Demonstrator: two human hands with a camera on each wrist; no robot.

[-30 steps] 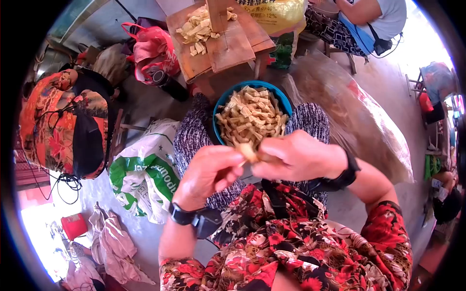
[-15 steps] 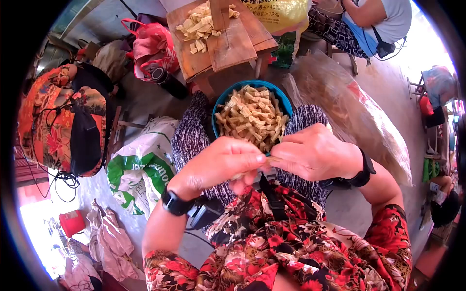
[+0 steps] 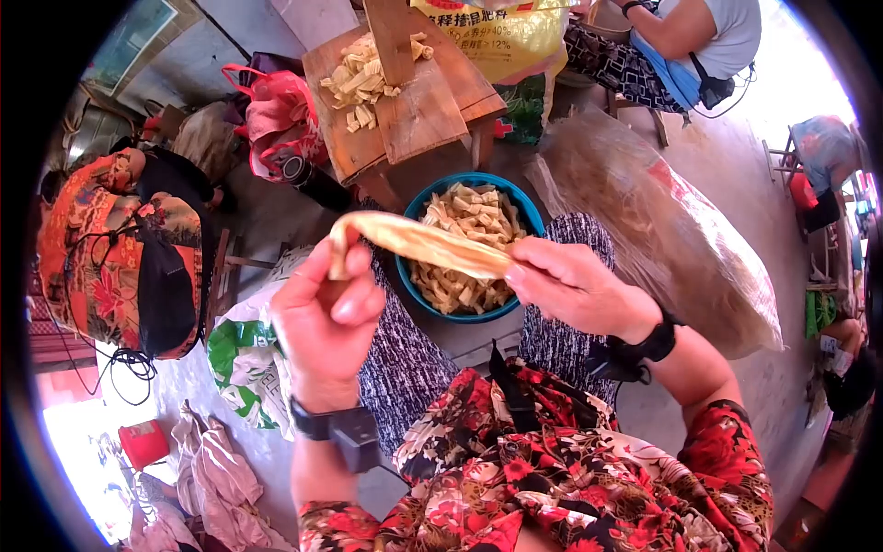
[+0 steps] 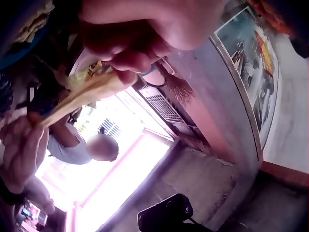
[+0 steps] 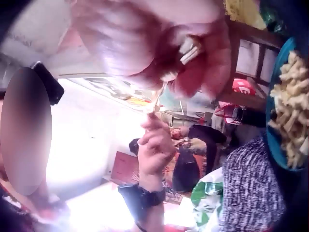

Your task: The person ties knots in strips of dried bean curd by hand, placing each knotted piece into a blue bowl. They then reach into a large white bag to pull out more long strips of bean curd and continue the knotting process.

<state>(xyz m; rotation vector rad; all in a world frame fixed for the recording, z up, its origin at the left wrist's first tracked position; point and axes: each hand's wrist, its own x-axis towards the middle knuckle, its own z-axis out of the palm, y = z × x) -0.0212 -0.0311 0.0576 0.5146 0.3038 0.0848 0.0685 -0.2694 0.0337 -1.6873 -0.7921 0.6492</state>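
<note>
A long, flat pale-yellow strip, like dried tofu skin, is stretched between both hands above the basin. Its left end hangs bent over the fingers of my left hand, which pinches it. My right hand grips the other end between thumb and fingers. In the right wrist view, a pale cut-looking end shows inside the curled right fingers. Below the strip, a blue basin between the knees holds many short pieces of the same pale colour.
A wooden stool ahead bears an upright board and a heap of pale pieces. To the right lies a large clear plastic sack. A white-green bag, red bag and black bottle are at left. Another person sits ahead right.
The hands were close together over the near rim of the basin; now they have moved apart, with the long strip spanning between them. My left hand has moved left and turned palm up.
</note>
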